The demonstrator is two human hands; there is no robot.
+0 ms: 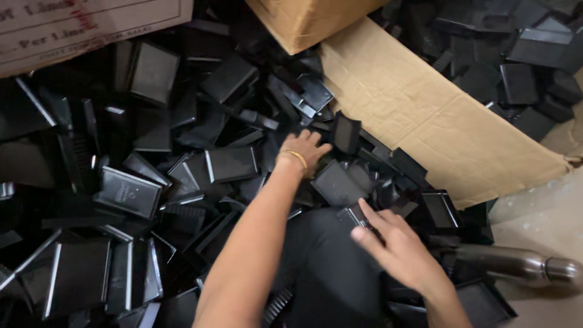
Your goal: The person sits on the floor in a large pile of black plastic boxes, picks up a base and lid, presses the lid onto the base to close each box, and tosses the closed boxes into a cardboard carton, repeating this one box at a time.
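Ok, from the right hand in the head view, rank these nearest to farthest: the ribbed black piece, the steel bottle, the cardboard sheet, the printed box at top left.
1. Ribbed black piece: under the right hand, at its fingertips.
2. Steel bottle: lying just to its right, on the floor.
3. Cardboard sheet: above it, toward the upper right.
4. Printed box: far top-left corner, beyond the left hand.

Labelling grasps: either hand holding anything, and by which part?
Left hand grips a black plastic piece by its lower edge. Right hand rests on the pile; hold unclear.
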